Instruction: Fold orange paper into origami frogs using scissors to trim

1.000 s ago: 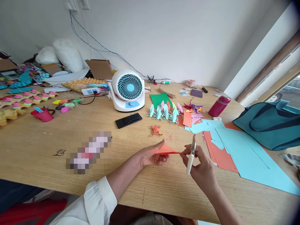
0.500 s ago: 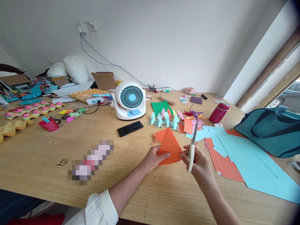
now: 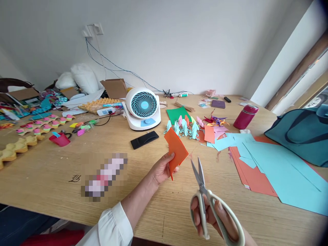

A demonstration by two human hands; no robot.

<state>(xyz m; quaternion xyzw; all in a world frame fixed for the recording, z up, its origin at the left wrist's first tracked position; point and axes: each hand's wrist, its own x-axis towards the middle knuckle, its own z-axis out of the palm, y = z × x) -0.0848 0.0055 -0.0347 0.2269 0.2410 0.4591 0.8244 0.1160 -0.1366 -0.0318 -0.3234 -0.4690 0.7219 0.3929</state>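
My left hand (image 3: 164, 167) pinches a folded piece of orange paper (image 3: 176, 150), thumb on its face and fingers behind it. Lower right, my right hand (image 3: 217, 215) has its fingers through the handles of white-handled scissors (image 3: 202, 188). The blades are spread apart and point up and away, a short gap from the paper. Beyond the paper, several folded light-blue paper shapes (image 3: 184, 128) stand in a cluster with pink and orange ones. An orange paper rectangle (image 3: 209, 134) lies to their right.
A white fan (image 3: 143, 106) and a black phone (image 3: 145, 139) are behind my left hand. To the right lie large light-blue sheets (image 3: 284, 177), orange sheets (image 3: 256, 174), a magenta bottle (image 3: 245, 117) and a teal bag (image 3: 299, 136). A red cup (image 3: 60, 139) stands left.
The orange paper has been turned in my left hand, and my right hand has let go of its edge. The scissors have moved down toward me and their blades have opened.
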